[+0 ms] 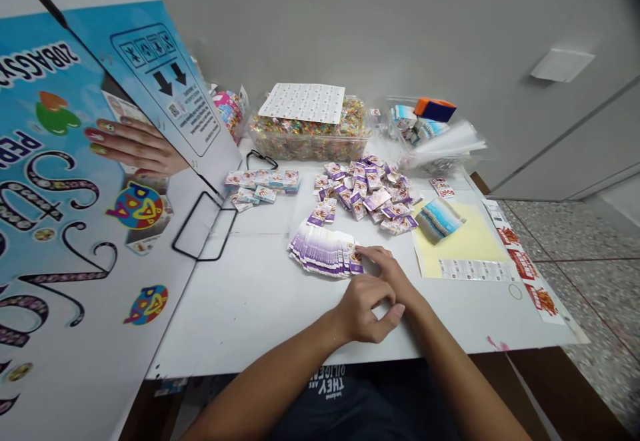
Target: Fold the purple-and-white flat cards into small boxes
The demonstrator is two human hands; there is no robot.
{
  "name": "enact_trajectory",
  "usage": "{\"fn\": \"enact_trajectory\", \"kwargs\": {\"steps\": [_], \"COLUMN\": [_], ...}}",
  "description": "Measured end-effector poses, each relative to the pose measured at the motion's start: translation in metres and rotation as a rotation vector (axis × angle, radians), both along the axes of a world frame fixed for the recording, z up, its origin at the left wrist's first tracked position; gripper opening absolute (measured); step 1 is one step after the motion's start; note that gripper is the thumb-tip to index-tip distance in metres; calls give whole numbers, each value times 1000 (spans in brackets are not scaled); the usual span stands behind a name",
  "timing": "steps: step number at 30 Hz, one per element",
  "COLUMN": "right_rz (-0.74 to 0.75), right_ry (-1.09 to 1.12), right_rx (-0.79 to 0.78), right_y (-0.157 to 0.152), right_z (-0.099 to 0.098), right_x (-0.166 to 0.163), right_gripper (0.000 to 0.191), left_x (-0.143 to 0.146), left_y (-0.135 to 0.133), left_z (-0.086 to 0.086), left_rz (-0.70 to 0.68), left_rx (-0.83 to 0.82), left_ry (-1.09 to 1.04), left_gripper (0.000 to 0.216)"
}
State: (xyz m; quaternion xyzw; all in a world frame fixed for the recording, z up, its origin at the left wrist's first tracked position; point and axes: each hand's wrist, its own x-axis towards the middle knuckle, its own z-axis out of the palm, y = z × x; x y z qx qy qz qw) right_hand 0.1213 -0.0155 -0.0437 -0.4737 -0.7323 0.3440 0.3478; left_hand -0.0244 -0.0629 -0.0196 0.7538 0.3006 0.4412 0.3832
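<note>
A fanned row of flattened purple-and-white cartons [320, 247] lies on the white table. My right hand [385, 264] is at the row's right end, its extended fingertips touching the last carton and its palm low over the table. Nearer to me, my left hand [367, 307] hovers in front of my right wrist, overlapping it in view. Its fingers are bent, with a gap between thumb and index finger and nothing seen in it. Behind the row is a heap of small folded purple-and-white boxes [370, 191].
A large printed carton [165, 227] stands at left beside a black wire frame [205, 227]. Behind are small blue-white boxes [263, 181], a clear bin of colourful bits [307, 141] and another bin [435, 154]. A banded blue-grey stack [440, 221] rests on yellow paper [475, 227].
</note>
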Motion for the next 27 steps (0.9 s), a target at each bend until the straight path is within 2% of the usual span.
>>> {"fn": "enact_trajectory", "kwargs": {"steps": [3, 5, 10, 12, 14, 16, 18, 20, 23, 25, 27], "right_rz": [-97, -208, -509, -533, -490, -408, -310, -248, -302, -367, -351], "right_ry": [45, 79, 123, 117, 104, 37, -105, -205, -167, -79, -23], "right_rx": [20, 55, 284, 382, 449, 543, 678, 723, 621, 488, 331], "right_y": [-1, -3, -14, -22, -34, -50, -69, -87, -106, -109, -106], "right_z": [-2, -4, -3, 0, 1, -1, -5, -7, -4, 4, 14], "right_x": [3, 4, 9, 12, 15, 16, 15, 14, 13, 15, 20], "right_gripper": [25, 22, 23, 19, 15, 26, 46, 59, 59, 53, 51], "left_x": [-2, -1, 6, 9, 10, 10, 9, 8, 8, 8, 9], "left_y": [6, 10, 25, 30, 33, 33, 32, 29, 25, 24, 22], "left_z": [3, 2, -8, -12, -12, -10, -5, -2, -2, -4, -6], "left_rz": [52, 43, -153, -204, -186, -137, -103, -115, -171, -187, -195], "left_rx": [-99, -228, -881, -1024, -1047, -1031, -1036, -1061, -1086, -1073, -1057], "left_ry": [-28, -27, -158, -344, -582, -733, -763, -738, -663, -579, -505], "left_gripper": [32, 42, 70, 75, 73, 66, 57, 52, 50, 49, 48]}}
